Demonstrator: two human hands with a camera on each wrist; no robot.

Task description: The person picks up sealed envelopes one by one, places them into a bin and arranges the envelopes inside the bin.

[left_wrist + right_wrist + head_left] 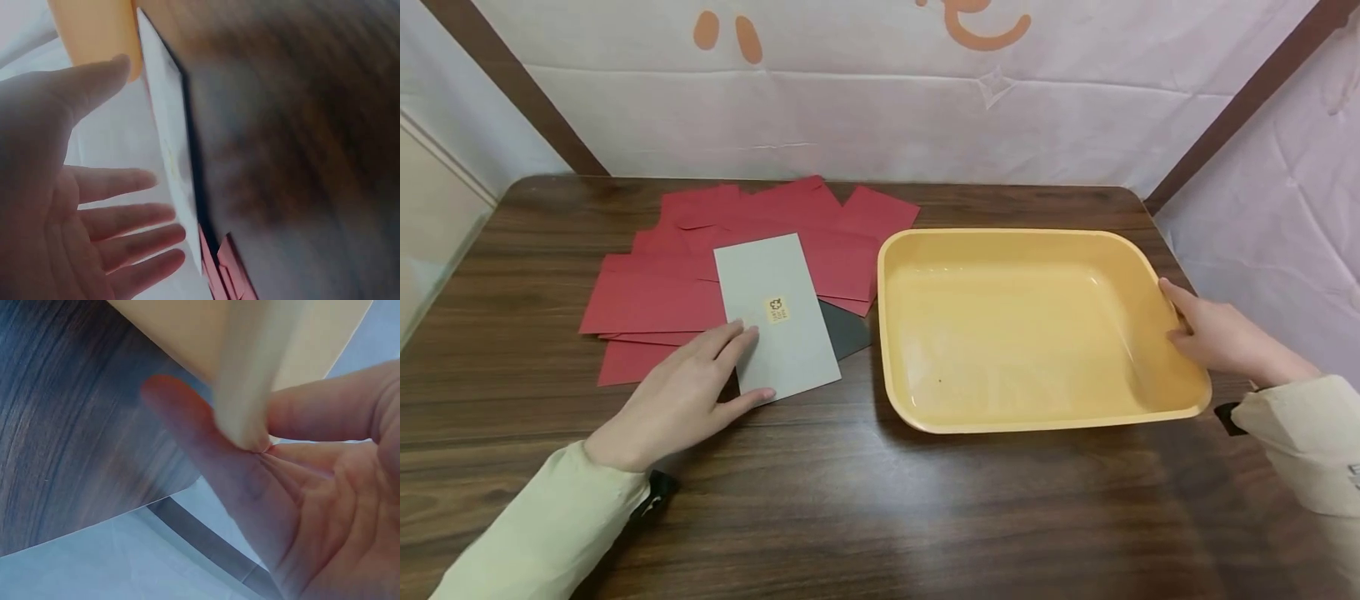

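Observation:
My left hand (681,400) reaches over a pale grey-white card (793,354) with a small yellow printed square. In the left wrist view, the fingers (128,219) are spread and fairly straight, close over the card, with nothing gripped. Beneath and behind the card lies a loose pile of red paper envelopes (658,296). A dark grey sheet (845,329) peeks out from under the card's right side. At the right, my right hand (1225,337) pinches the right rim of a yellow rectangular tray (1000,333), thumb on one side and fingers on the other.
Everything is on a dark wood-grain table (865,525) with rounded back corners. A pale fabric curtain (865,108) with orange shapes hangs right behind the table's back edge. Brown strips (520,87) run along the curtain's sides.

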